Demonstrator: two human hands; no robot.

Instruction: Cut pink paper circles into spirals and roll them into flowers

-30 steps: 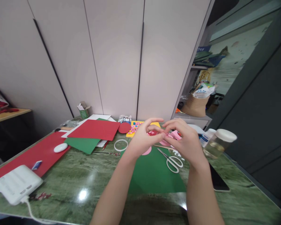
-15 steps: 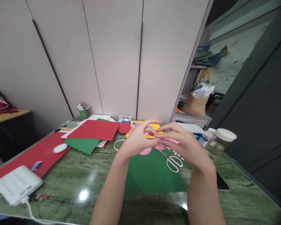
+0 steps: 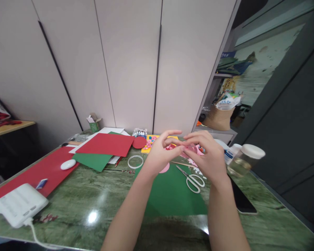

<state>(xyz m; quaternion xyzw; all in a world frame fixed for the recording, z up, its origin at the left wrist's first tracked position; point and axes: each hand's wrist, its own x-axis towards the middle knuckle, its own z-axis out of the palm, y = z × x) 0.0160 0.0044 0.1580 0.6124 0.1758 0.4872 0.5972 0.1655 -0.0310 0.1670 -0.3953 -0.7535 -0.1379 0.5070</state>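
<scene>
The fingertips of both hands are coming back together: the right hand [image 3: 209, 157], more spread a moment ago, is curling in to meet the left hand [image 3: 158, 153]. Thumbs and forefingers are converging above the far edge of the green sheet [image 3: 172, 198], and this is bringing both hands to one small spot, which suggests close, fine handling. A small pinkish-red patch is showing where the tips are meeting; whether it is a piece in their grasp or only skin, I cannot tell, so neither hand's grip is certain. The other fingers are bending loosely, not clenching.

The green sheet is lying on the table [image 3: 94, 195], in from its near edge. A pink circle [image 3: 164, 168] is resting by the sheet's far edge, below the left hand. The scissors [image 3: 187, 175] are lying across the sheet's right edge, blades pointing toward the table's far edge, with neither hand touching them. A thin stick [image 3: 181, 164] and white scraps [image 3: 197, 170] are lying just beyond.

Toward the table's far edge, pink beads [image 3: 148, 144] are sitting on something yellow [image 3: 146, 151], beside a red disc [image 3: 139, 142]. Toward its right edge, a jar [image 3: 238, 165] is standing beyond a black tablet [image 3: 244, 202], which the right forearm is partly hiding.
</scene>
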